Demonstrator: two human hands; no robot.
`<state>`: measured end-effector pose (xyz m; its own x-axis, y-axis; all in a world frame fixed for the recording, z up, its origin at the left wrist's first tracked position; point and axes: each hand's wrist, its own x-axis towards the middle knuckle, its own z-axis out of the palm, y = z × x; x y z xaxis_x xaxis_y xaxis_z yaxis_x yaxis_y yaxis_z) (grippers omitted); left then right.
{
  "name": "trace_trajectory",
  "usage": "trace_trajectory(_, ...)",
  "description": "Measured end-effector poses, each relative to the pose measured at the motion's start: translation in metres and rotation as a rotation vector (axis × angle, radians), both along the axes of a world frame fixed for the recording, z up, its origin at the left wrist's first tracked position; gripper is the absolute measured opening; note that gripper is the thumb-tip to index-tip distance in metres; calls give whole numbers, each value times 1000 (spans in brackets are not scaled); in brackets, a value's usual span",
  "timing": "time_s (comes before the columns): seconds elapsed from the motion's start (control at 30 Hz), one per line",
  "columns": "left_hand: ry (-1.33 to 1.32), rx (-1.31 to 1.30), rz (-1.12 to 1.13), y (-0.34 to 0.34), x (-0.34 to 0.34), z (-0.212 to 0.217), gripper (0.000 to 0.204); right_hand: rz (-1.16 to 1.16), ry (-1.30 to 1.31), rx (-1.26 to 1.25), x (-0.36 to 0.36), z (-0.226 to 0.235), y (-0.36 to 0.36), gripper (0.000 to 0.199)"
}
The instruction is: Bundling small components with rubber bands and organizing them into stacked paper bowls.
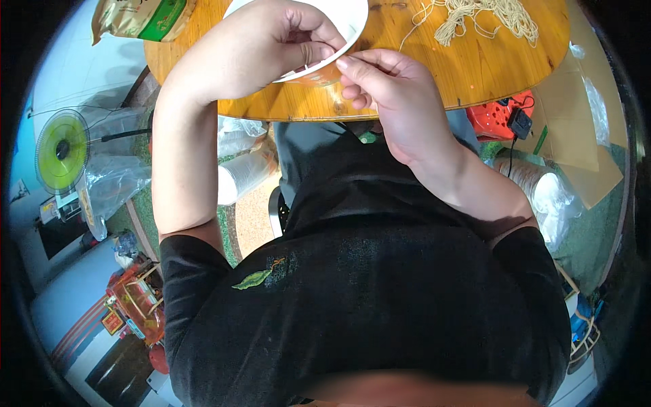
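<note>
A round white tub is at the table's near edge, its rim tilted toward me; small slits or holes show along the near rim. My left hand reaches over it from the left, wrist bent, with thumb and fingers pinched together just inside the rim. From outside, my right hand meets the same stretch of rim, thumb and forefinger pressed together and the other fingers curled. Whatever sits between the fingertips of either hand is too small to see. Right of the tub lies a loose bundle of tan string, one strand trailing toward the tub.
A green and cream package lies at the left of the wooden table. Below stand stacked white tubs in plastic, more stacks at right, a red plastic item, cardboard and a green fan.
</note>
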<state>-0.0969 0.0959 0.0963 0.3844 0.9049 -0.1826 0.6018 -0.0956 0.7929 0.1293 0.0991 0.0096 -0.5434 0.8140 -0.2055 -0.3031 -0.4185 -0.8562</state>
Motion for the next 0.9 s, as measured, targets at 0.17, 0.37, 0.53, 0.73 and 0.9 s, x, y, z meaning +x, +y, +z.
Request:
trace_trajectory(0.17,57,-1,57,-2,11,2,14,37,-18,18,4,3,2,22)
trace_trajectory(0.37,311,270,155,-17,21,17,14,94,-184,332,16,-2,7,22)
trace_trajectory(0.53,-101,465,386,-42,41,-2,13,-30,-38,506,16,-6,3,14)
trace_trajectory(0.73,-305,374,519,-49,64,-15,13,-18,-141,603,21,0,7,13)
trace_trajectory(0.9,-193,436,471,-48,63,-20,15,-55,-251,844,30,14,16,13)
